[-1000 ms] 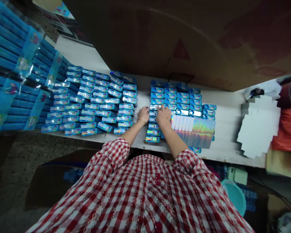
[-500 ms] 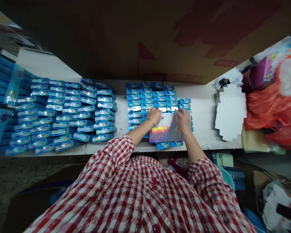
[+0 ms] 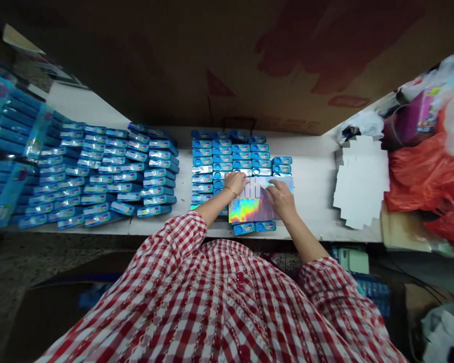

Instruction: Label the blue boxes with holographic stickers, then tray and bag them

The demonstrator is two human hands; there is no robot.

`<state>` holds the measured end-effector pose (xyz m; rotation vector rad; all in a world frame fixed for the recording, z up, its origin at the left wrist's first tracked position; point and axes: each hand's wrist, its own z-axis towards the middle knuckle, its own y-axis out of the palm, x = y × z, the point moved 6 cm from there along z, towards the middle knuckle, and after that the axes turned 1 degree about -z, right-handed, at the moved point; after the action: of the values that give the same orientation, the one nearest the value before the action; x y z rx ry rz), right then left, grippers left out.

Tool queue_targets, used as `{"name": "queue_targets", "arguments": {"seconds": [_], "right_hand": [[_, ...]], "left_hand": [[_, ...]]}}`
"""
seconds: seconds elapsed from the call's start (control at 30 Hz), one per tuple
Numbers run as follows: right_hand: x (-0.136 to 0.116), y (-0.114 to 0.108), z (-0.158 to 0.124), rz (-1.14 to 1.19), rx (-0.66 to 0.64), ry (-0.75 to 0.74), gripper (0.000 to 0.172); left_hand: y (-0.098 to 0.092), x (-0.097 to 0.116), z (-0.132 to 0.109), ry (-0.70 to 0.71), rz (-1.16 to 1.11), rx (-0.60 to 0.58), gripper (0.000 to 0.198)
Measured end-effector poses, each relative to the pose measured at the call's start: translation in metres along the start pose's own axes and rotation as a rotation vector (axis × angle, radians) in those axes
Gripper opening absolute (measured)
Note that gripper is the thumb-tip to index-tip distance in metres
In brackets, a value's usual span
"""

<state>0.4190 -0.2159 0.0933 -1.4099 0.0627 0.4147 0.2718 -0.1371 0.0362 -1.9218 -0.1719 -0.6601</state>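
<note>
A shiny rainbow-reflecting sheet [image 3: 245,210] with pale rectangular strips along its upper part lies across rows of small blue boxes [image 3: 222,151]. My left hand [image 3: 235,182], a bangle at its wrist, is bent over the sheet's upper left edge, its fingers closed against it. Over the right half of the same sheet is my right hand [image 3: 282,197], thumb and forefinger a little apart beside the pale strips. Whether anything small is between those fingertips I cannot make out. Two box ends [image 3: 254,228] show below the sheet's near edge.
Many more blue boxes [image 3: 109,171] are stacked in rows to the left, beside larger bundled packs [image 3: 18,121]. A big cardboard carton [image 3: 174,65] stands behind the white table [image 3: 314,176]. To the right lie a stack of white cut sheets [image 3: 361,181] and red plastic bags [image 3: 423,171].
My right hand has drawn inward from the sheet's right edge toward the strips, uncovering the upper right corner. My left hand stays on the sheet. The whole view has shifted slightly.
</note>
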Motion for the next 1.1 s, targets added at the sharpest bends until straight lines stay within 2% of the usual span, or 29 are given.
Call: {"name": "queue_targets", "arguments": {"seconds": [0.1,0.2,0.27,0.37,0.47,0.53,0.67,0.8,0.9,1.0,1.1], "right_hand": [[-0.014,-0.034,0.003,0.242,0.026,0.1,0.015],[-0.025,-0.051,0.012,0.506,0.009,0.246,0.015],[-0.028,-0.045,0.02,0.671,-0.01,0.409,0.016],[-0.035,-0.022,0.028,0.891,-0.033,0.669,0.02],[-0.052,0.003,0.036,1.048,-0.053,0.791,0.022],[-0.066,0.017,0.042,1.109,-0.07,0.813,0.025],[-0.089,0.048,0.06,1.126,-0.061,0.824,0.029],[-0.109,0.087,0.088,1.055,-0.011,0.8,0.028],[-0.12,0.113,0.112,0.971,0.013,0.764,0.026],[-0.125,0.131,0.135,0.849,0.014,0.72,0.021],[-0.126,0.14,0.151,0.683,-0.01,0.688,0.018]], "left_hand": [[0.001,-0.004,0.001,0.021,-0.024,0.058,0.022],[-0.01,-0.007,-0.007,0.076,-0.241,0.196,0.022],[-0.019,-0.013,-0.019,0.128,-0.552,0.235,0.028],[-0.025,-0.027,-0.04,0.163,-1.051,0.112,0.042],[-0.028,-0.047,-0.057,0.12,-1.26,0.016,0.048],[-0.031,-0.067,-0.063,0.05,-1.278,0.057,0.049],[-0.04,-0.111,-0.065,-0.094,-1.265,0.201,0.033],[-0.051,-0.156,-0.061,-0.187,-1.2,0.335,0.029],[-0.061,-0.187,-0.052,-0.241,-1.069,0.449,0.029],[-0.073,-0.206,-0.037,-0.239,-0.89,0.509,0.032],[-0.08,-0.216,-0.022,-0.242,-0.76,0.497,0.035]]}}
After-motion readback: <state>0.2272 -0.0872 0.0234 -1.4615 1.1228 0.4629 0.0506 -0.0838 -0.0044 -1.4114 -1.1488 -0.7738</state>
